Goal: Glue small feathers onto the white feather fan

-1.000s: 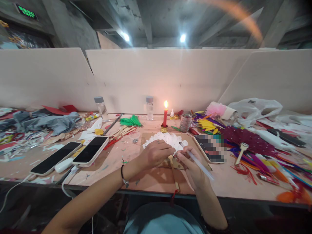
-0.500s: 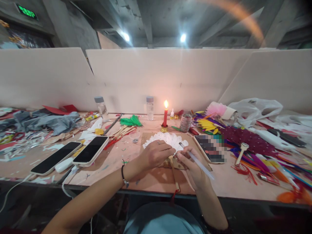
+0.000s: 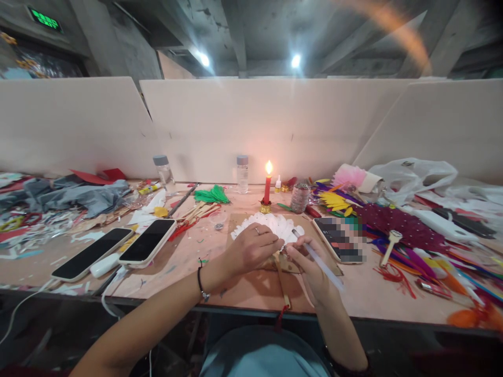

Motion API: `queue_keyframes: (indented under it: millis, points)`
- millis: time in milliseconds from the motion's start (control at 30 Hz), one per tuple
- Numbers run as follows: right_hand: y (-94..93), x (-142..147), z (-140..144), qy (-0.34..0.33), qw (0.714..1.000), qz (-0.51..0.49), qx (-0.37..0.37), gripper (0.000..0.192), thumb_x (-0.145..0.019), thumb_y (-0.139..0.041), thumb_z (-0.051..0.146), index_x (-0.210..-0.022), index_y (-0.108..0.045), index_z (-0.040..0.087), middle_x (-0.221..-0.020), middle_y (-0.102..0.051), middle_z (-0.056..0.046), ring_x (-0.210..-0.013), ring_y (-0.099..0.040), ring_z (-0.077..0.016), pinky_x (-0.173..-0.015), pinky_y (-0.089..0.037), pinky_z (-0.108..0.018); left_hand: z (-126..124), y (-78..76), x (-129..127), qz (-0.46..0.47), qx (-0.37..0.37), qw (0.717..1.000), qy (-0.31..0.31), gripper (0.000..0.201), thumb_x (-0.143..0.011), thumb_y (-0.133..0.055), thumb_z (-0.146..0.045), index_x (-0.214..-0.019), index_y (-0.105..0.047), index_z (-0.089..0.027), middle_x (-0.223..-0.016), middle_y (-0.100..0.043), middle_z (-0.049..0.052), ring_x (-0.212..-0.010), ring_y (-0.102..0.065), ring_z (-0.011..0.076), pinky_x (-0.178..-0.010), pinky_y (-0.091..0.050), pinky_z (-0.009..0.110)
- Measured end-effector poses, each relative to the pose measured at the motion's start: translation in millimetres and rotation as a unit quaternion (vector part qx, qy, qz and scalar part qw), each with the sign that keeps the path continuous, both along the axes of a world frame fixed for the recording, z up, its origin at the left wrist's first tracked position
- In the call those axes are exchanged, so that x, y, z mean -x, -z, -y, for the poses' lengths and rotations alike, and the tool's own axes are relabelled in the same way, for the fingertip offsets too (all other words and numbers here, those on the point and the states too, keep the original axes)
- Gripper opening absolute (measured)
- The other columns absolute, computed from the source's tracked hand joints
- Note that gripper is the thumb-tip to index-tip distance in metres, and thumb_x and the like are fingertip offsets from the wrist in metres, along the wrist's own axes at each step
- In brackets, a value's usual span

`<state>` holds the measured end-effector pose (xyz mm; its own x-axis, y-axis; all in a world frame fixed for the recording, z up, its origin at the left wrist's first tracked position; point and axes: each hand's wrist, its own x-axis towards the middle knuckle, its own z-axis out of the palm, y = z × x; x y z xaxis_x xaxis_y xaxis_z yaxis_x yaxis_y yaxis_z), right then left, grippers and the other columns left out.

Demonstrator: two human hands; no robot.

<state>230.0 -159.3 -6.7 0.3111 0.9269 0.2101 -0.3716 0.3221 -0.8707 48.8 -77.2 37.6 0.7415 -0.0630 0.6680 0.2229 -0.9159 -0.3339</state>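
A white feather fan lies on a brown cardboard sheet, its narrow wooden handle pointing toward me with a red tassel at the end. Over the lower part of the fan, my left hand is closed, fingertips pinched on something too small to make out. Close beside it my right hand has thumb and fingers together near the same spot. A translucent glue stick with a darkened tip lies slanted in the right hand. Behind the fan a red candle burns upright in a gold holder.
Two phones lie left, another phone right. Green feathers, a clear bottle and a round jar stand toward the back. A maroon dotted fan and colored feathers crowd the right.
My left hand has shifted very slightly, its fingers a little more raised. The right hand still keeps the glue stick, tilted almost as before.
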Motion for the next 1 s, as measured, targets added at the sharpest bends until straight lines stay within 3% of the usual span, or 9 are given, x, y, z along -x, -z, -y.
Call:
queue_keyframes:
  millis: [667,833,1000]
  points:
    - [-1.6,-2,2,-0.006,1.000,0.014,0.014,0.046,-0.065,-0.103,0.043,-0.082,-0.065,0.024,-0.077,-0.075,0.001,-0.069,-0.068,-0.0192,-0.066,-0.055,-0.031,2,0.2,0,-0.003,-0.015,1.000,-0.002,0.011,-0.109,-0.056,-0.019,-0.107,-0.066,-0.016,-0.082,-0.072,0.003,-0.084,-0.066,0.0204,-0.077,-0.049,0.037]
    - [0.0,-1,1,-0.005,1.000,0.005,0.009,0.046,-0.067,-0.103,0.042,-0.084,-0.065,0.024,-0.078,-0.075,0.001,-0.070,-0.067,-0.0182,-0.066,-0.054,-0.030,-3,4.9,-2,0.019,0.069,0.997,0.042,0.021,-0.111,-0.052,-0.027,-0.108,-0.070,-0.017,-0.082,-0.074,0.005,-0.078,-0.066,0.0201,-0.073,-0.050,0.037]
    - [0.0,0,2,-0.007,1.000,-0.005,0.004,0.045,-0.067,-0.103,0.040,-0.084,-0.065,0.024,-0.079,-0.077,0.001,-0.071,-0.069,-0.0188,-0.068,-0.056,-0.031,-4,8.8,-8,0.068,0.151,0.983,0.083,0.025,-0.108,-0.051,-0.017,-0.101,-0.075,-0.017,-0.083,-0.079,0.006,-0.072,-0.068,0.0166,-0.071,-0.053,0.031]
